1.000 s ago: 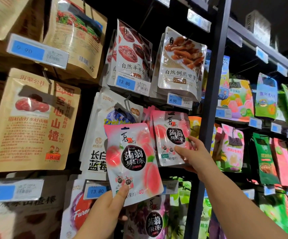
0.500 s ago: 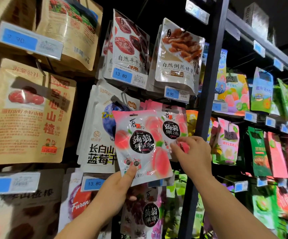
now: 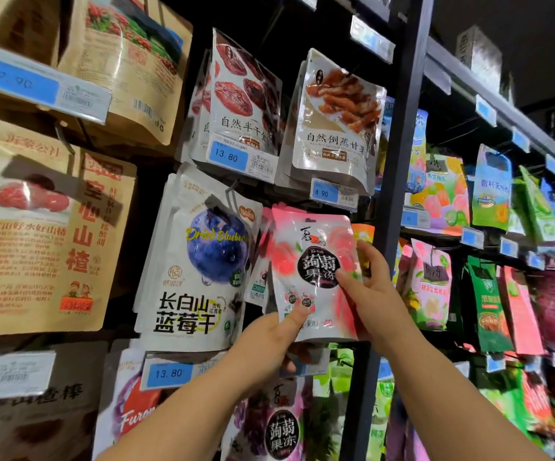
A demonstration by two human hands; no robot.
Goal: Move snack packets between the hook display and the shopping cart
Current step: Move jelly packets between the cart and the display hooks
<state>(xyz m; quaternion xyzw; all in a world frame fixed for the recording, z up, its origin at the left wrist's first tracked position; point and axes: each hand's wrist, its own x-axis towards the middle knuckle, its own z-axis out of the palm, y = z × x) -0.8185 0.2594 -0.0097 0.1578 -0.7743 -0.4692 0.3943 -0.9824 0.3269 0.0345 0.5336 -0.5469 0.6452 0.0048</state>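
Head view, pink packet [image 3: 312,261] pinched low by left fingers [image 3: 297,313], right fingers [image 3: 347,281] apparently clamping its side

L hand [image 3: 269,341]: only thumb shows on pink jelly pkt [image 3: 312,271], other fingers hidden behind it. R hand [image 3: 369,287] covers pkt's right edge. Can't tell if pkt hangs or is just held. Rear pink pkts [image 3: 265,234] mostly covered, count unclear. Orange pkt [image 3: 364,232] nearly all hidden. Top-left price tag [image 3: 23,81]: 1st digit unreadable. Far-right pkts [image 3: 535,327] blurred. Purple jelly pkt [image 3: 282,430] cut by bottom edge, both forearms too.
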